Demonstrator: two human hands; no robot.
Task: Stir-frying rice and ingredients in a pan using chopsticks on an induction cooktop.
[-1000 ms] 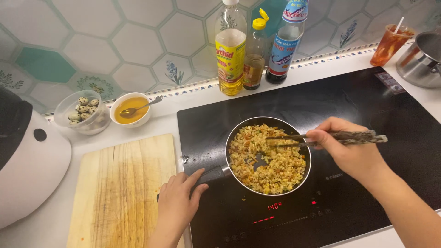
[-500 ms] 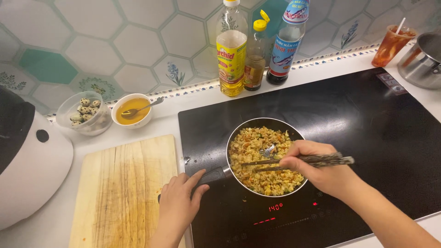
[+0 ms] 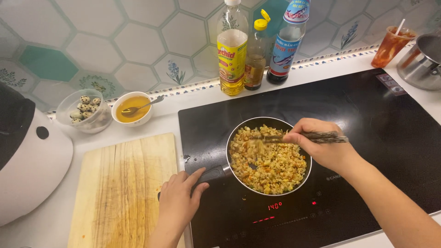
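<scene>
A big white machine [image 3: 27,170] sits far to the left of the left hand [image 3: 178,202]. Behind that hand, near the wall, are a clear bowl of small spotted eggs [image 3: 85,111] and a white bowl of orange sauce [image 3: 132,109] with a spoon in it. A wooden cutting board [image 3: 124,188] lies just left of the hand. The left hand wraps its fingers around the dark pan handle [image 3: 213,173] and grips it tight.

Just right of this grip is the pan [image 3: 268,155], full of fried rice, on the black stove [image 3: 367,138]. Three bottles [image 3: 257,46] stand behind it by the wall.

The right hand [image 3: 324,147] is over the right side of the pan. It pinches a pair of chopsticks [image 3: 294,137], and their tips poke left into the rice. Far to the right of this hand stand a red drink cup [image 3: 390,46] and a metal pot [image 3: 422,62].
</scene>
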